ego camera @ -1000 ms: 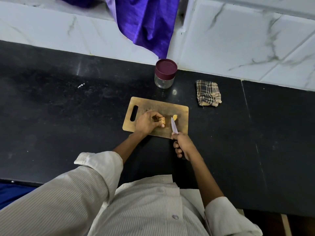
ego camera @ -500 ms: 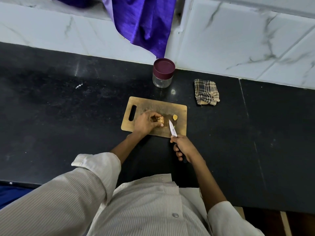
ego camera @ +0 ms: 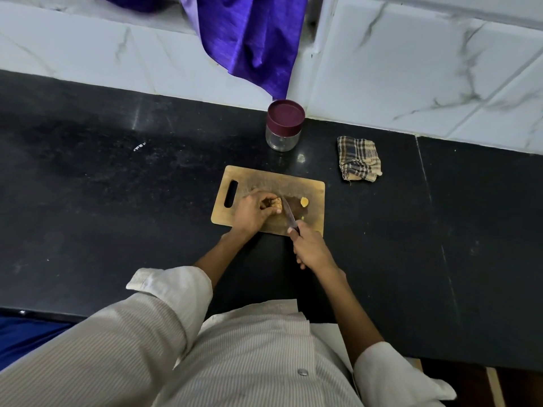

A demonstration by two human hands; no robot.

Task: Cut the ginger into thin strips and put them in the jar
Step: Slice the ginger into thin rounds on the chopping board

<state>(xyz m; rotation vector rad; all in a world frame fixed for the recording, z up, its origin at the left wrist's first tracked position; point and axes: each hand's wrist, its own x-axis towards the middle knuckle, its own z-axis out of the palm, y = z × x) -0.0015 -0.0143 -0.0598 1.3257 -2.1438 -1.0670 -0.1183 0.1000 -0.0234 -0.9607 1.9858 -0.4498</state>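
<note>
Ginger is being sliced on a board at the middle of the black stone worktop (ego camera: 117, 201).

On the rectangular wooden cutting board (ego camera: 258, 179), the knobbly tan ginger piece (ego camera: 276, 203) is gripped by the left hand (ego camera: 252, 212); the small steel-bladed knife (ego camera: 289, 214), gripped by the right hand (ego camera: 313, 249), is best drawn thinly, fingertips tucked. The clear maroon-lidded jar (ego camera: 283, 124) stands capped near the worktop's back edge.

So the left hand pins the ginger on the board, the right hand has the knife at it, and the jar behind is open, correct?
Not quite: the head view shows the jar with its maroon lid on. The left hand does pin the ginger on the board, and the right hand holds the knife.
</note>
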